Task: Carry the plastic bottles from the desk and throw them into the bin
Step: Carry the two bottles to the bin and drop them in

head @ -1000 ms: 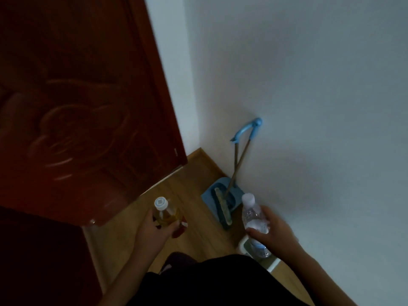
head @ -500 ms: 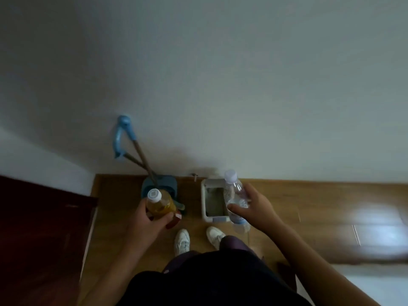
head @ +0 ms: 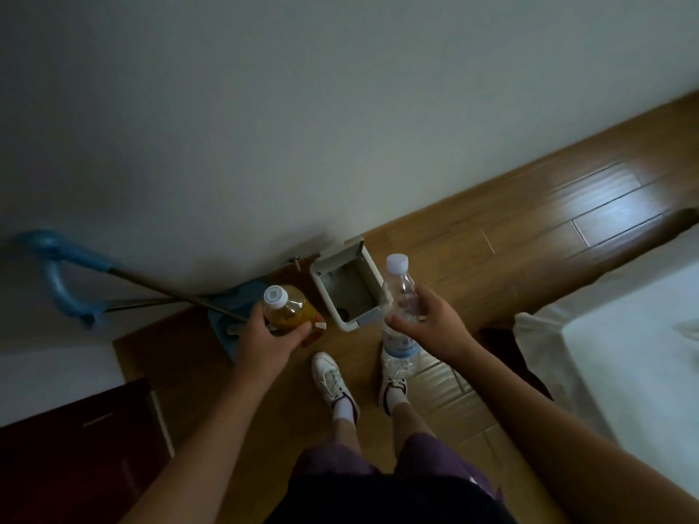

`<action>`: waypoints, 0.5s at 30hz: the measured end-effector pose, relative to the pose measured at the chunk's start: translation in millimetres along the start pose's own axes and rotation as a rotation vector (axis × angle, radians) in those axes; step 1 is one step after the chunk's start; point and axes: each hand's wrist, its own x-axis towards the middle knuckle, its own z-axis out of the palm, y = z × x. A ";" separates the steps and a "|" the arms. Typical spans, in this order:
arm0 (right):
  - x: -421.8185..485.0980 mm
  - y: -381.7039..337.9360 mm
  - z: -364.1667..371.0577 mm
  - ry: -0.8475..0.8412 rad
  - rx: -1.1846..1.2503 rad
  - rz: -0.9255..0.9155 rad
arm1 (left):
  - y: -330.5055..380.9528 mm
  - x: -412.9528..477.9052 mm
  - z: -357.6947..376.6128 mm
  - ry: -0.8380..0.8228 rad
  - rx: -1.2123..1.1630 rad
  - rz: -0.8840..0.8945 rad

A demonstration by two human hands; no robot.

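My left hand (head: 264, 340) grips a plastic bottle of amber liquid (head: 289, 310) with a white cap, held upright just left of the bin. My right hand (head: 429, 321) grips a clear plastic water bottle (head: 399, 296) with a white cap and a blue label, held upright at the bin's right front corner. The small white rectangular bin (head: 357, 321) stands open on the wooden floor against the wall, between and just beyond both hands. Something dark lies at its bottom.
A blue dustpan (head: 230, 300) and a long-handled broom with a blue grip (head: 56, 274) lean on the wall to the left. A dark red door (head: 75, 455) is at lower left. White bedding (head: 624, 353) fills the right. My white shoes (head: 333, 383) stand before the bin.
The view swung from the door and corner to the wall and floor. The bin now lies between my hands, closer and larger. Both bottles stay in my hands.
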 end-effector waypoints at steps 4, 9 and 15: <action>50.1 51.1 25.1 0.003 0.050 0.074 | -21.5 53.9 32.0 -0.004 0.023 -0.035; 120.8 123.5 61.2 0.044 0.124 0.135 | -66.2 124.4 86.5 0.026 0.027 -0.081; 187.1 204.1 95.4 0.033 0.153 0.179 | -118.8 176.2 160.1 0.077 -0.043 -0.092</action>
